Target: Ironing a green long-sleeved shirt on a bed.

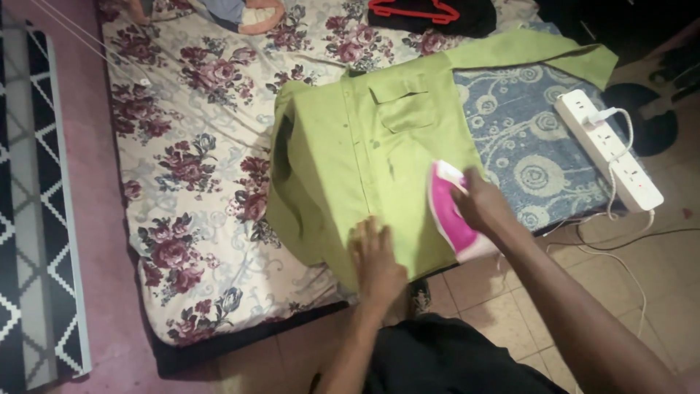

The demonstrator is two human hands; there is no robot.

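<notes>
One green shirt (364, 146) lies spread flat, front up, across the near edge of a floral mattress (189, 182), its chest pocket toward twelve o'clock and one sleeve stretched away toward two o'clock over a blue patterned cloth (525, 138). On the shirt's lower right part sits a pink and white iron (450, 211), its nose pointing toward eleven o'clock. The right hand (481, 203) is closed around the iron's handle, gripping it from the three o'clock side. The left hand (375, 255) lies open, palm down and fingers spread, pressing on the shirt's hem at about eight o'clock from the iron, just beside it but not touching. At three o'clock from the shirt, a white power strip (612, 149) rests on the edge of the blue cloth with a white plug in it, and cables trail down onto the tiled floor (620, 292). At twelve o'clock, a red hanger (412, 10) lies on dark clothing. Far at nine o'clock lies a black and white rug (29, 219).
</notes>
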